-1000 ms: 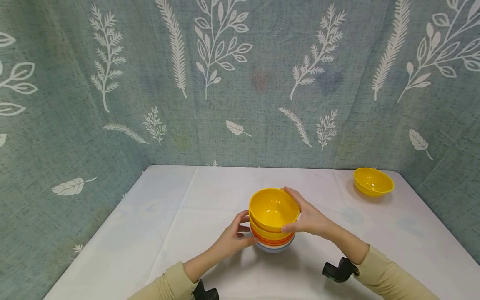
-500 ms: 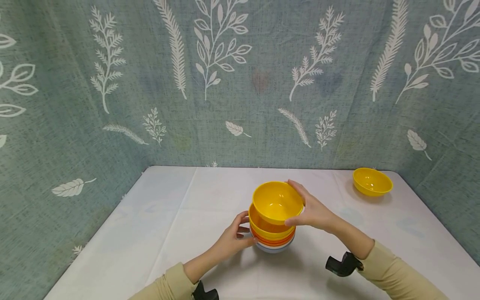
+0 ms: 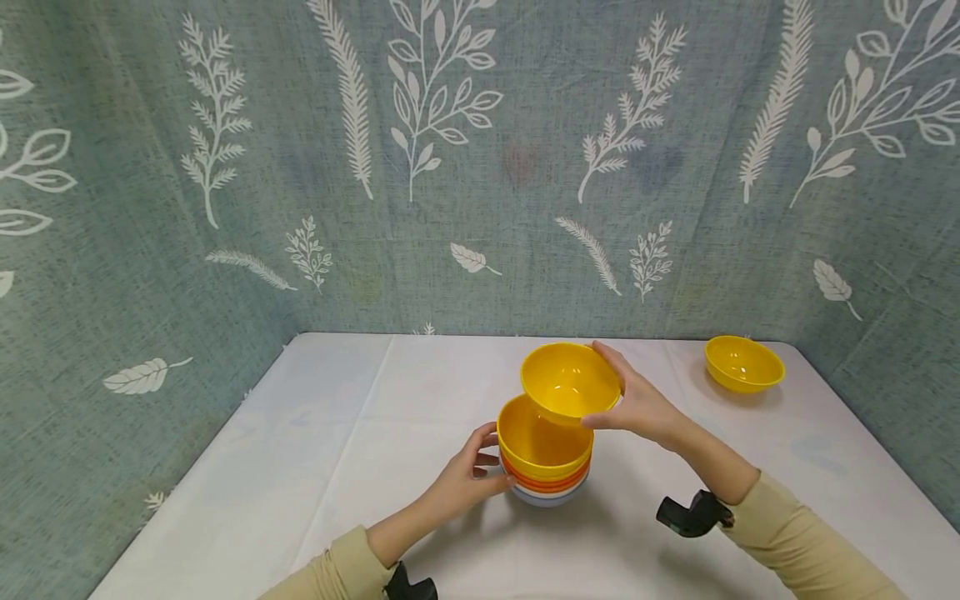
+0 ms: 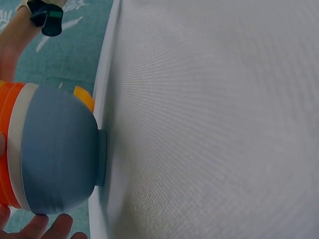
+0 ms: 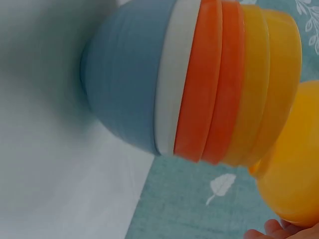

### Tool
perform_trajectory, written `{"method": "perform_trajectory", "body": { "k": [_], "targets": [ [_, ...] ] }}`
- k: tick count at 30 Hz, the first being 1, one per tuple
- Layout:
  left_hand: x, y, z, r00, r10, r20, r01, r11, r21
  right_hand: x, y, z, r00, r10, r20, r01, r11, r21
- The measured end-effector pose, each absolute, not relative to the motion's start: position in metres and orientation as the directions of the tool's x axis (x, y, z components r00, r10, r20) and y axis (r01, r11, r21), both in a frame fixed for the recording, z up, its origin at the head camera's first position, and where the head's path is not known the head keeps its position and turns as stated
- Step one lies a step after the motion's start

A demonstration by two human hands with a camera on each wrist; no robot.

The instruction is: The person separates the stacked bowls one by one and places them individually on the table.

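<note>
The yellow bowls (image 3: pixel 562 379) look glossy, smooth plastic; the backdrop (image 3: pixel 525 275), matt woven cloth.

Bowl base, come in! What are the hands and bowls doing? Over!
Right hand gripping yellow bowl, up near top of stack. Left hand holding stack's side. Another yellow bowl far right, not in the way.

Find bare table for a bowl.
Free: white cloth-covered table left of the left hand, or between the right hand and the round yellow bowl at far right. Crowded: around the blue, white, orange and yellow bowl stack, under the held yellow bowl.
</note>
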State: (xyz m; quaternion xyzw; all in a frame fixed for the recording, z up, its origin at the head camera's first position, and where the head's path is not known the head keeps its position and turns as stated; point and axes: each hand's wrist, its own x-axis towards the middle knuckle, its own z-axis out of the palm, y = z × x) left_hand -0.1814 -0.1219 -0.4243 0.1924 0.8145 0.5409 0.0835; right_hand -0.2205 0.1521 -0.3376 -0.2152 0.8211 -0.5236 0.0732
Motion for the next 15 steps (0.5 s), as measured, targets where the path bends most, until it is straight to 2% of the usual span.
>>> {"method": "perform_trajectory", "body": {
  "k": [15],
  "targets": [
    [-0.183, -0.121, -0.426, -0.914, 0.399, 0.073, 0.223, 0.345, 0.912, -0.236, 0.165, -0.338, -0.952, -0.293, 0.085, -0.224, 0.479, -0.849]
  ]
}}
